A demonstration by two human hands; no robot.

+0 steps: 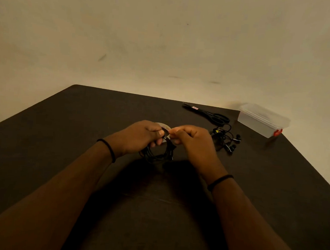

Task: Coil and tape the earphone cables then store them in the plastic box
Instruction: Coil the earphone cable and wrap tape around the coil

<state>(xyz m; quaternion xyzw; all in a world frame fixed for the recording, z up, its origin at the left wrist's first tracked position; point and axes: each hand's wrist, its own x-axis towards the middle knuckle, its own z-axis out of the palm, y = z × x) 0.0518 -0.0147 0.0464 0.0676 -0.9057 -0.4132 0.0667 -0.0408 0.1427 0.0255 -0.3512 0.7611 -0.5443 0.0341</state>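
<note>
Over the middle of the dark table, my left hand (143, 136) grips a coiled black earphone cable (156, 154), whose loops hang below my fingers. My right hand (190, 141) pinches the same coil at its top, close against my left fingertips; whether a strip of tape is between the fingers is too small to tell. A roll of clear tape (165, 127) lies just behind my hands, mostly hidden by them. More black earphones (226, 139) lie in a loose tangle to the right. The clear plastic box (263, 120), lid on with a red clip, stands at the far right corner.
Black scissors (208, 113) lie near the back edge, left of the box. The dark table (82, 119) ends at a pale wall behind. Both of my wrists wear a thin black band.
</note>
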